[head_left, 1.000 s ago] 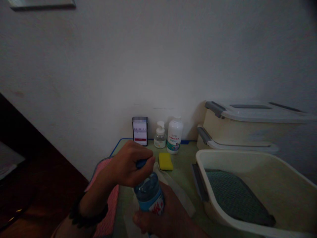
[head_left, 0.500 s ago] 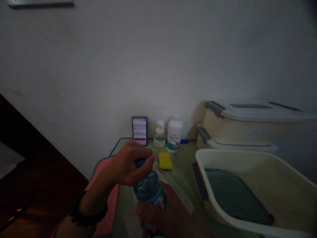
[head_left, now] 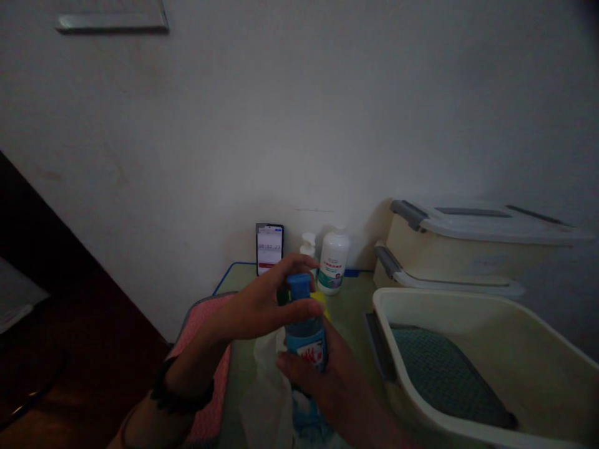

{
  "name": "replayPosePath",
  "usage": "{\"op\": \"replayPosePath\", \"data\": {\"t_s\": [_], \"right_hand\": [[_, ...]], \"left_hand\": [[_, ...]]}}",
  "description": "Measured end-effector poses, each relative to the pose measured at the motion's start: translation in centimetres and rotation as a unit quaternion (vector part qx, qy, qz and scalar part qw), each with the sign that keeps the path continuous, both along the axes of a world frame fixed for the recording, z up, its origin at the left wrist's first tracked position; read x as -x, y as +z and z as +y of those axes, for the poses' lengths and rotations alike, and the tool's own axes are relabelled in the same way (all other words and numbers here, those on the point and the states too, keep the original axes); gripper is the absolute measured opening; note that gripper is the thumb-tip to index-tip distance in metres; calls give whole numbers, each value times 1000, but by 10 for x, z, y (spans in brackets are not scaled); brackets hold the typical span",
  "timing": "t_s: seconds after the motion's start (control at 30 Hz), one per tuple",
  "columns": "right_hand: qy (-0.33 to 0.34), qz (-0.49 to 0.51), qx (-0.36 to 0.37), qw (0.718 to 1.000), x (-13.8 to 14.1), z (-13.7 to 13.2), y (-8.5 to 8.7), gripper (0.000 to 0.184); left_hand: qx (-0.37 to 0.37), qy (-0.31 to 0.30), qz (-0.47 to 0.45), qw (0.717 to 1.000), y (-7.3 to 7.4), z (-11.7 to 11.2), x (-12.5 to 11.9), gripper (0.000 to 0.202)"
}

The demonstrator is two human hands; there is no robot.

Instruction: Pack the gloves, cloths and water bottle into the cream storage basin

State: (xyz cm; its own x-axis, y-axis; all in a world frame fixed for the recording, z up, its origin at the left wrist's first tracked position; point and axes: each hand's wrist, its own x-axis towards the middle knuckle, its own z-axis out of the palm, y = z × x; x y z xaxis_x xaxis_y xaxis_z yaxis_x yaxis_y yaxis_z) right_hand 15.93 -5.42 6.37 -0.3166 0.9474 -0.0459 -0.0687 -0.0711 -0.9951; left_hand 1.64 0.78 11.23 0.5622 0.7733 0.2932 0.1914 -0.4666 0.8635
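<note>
A clear water bottle (head_left: 306, 340) with a blue label and a blue cap (head_left: 299, 285) stands upright low in the middle of the view. My right hand (head_left: 327, 380) is wrapped round the bottle's body. My left hand (head_left: 262, 302) reaches in from the left, its fingers and thumb loosely round the neck just below the cap. A white cloth (head_left: 269, 380) lies under the bottle on the green table top (head_left: 349, 305).
A beige tub (head_left: 491, 349) holding a dark green cloth (head_left: 444, 374) sits at the right, with two lidded bins (head_left: 468, 249) stacked behind it. A phone (head_left: 269, 248), a pump bottle (head_left: 307, 244) and a white bottle (head_left: 334, 259) stand against the wall. A pink mat (head_left: 206, 324) lies left.
The bottle has come up and stands more upright, its cap now showing. My left hand's grip over the cap has loosened to fingers round the neck. The view shifted slightly.
</note>
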Motion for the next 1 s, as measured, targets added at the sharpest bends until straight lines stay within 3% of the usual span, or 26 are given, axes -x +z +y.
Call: {"op": "replayPosePath", "data": {"t_s": [0.13,0.2,0.27,0.43,0.6,0.8,0.93,1.0], "right_hand": [[29,43,53,997,-3,0,-3,30],[30,47,69,996,-5,-3,-2,34],[24,56,91,994,-9,-8,2,36],[-26,98,155,983,-26,-15,25,39],[-72,78,50,993,-55,-7,61,37],[-107,0,-65,992,-92,2,87,33],[-139,-72,-114,981,-122,5,90,34],[-151,-118,-125,973,-138,7,88,33]], "left_hand": [[85,-178,-55,979,-5,3,3,51],[114,-227,-84,963,-7,4,4,58],[126,-239,-97,958,-7,4,5,60],[78,-170,-106,977,-7,4,0,45],[-21,-58,-66,996,-14,8,-9,26],[-120,-20,-44,992,-21,3,-24,12],[-137,21,-6,990,-35,-12,-47,25],[-169,-18,46,984,-44,-22,-61,42]]}}
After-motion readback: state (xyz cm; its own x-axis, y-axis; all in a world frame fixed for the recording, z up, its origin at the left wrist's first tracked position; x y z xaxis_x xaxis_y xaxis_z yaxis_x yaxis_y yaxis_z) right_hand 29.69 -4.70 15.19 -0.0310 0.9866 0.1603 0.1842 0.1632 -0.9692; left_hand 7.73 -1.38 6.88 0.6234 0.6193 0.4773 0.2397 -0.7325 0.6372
